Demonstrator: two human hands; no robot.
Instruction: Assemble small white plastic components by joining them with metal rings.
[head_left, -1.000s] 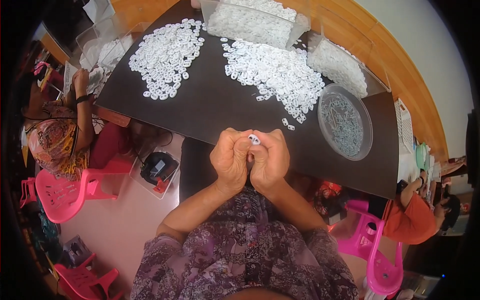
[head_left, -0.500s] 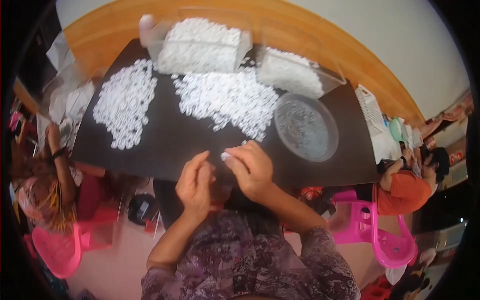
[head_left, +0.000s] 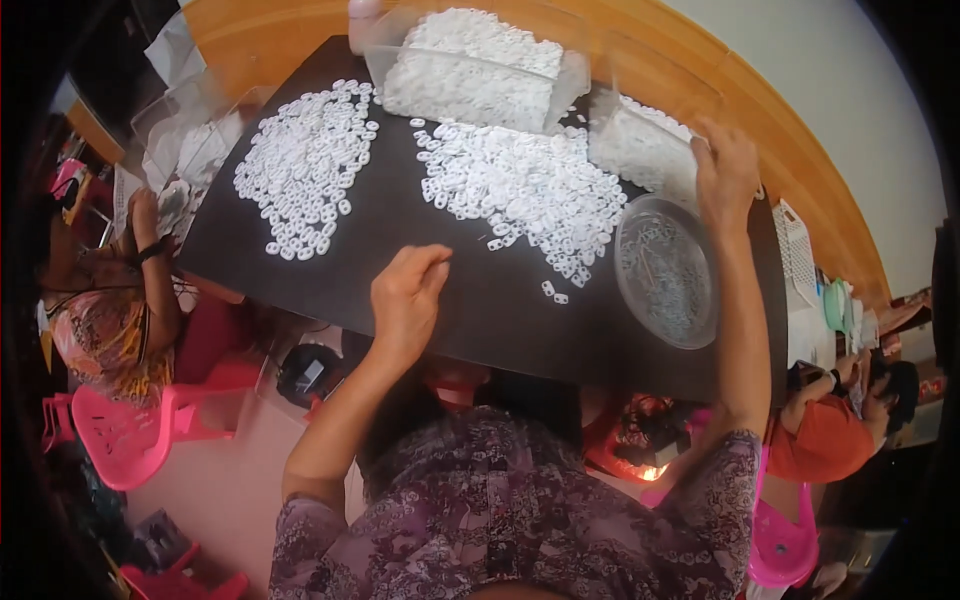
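My left hand point(head_left: 408, 300) is raised over the near edge of the dark table point(head_left: 470, 285), its fingers curled and pressed together. Whatever may be between them is too small to make out. My right hand point(head_left: 727, 175) reaches to the right end of a clear bin point(head_left: 640, 150) that holds small white pieces; motion blurs its fingers. A heap of white oval pieces with holes point(head_left: 530, 185) spreads across the middle, with two loose pieces point(head_left: 555, 293) in front of it. Below my right hand, a round clear tray point(head_left: 625, 290) contains many thin small parts.
Another white heap point(head_left: 305, 165) lies at the left. A larger clear bin point(head_left: 475, 85) full of white pieces stands at the back, beside a pink bottle point(head_left: 363, 25). People sit at both sides, one in an orange top point(head_left: 825, 440). A pink chair point(head_left: 125, 430) stands lower left.
My right hand, earlier pinching a small white piece near my left hand, has swung far right to the smaller bin. My left hand stays near the table's front edge. The whole view has shifted.
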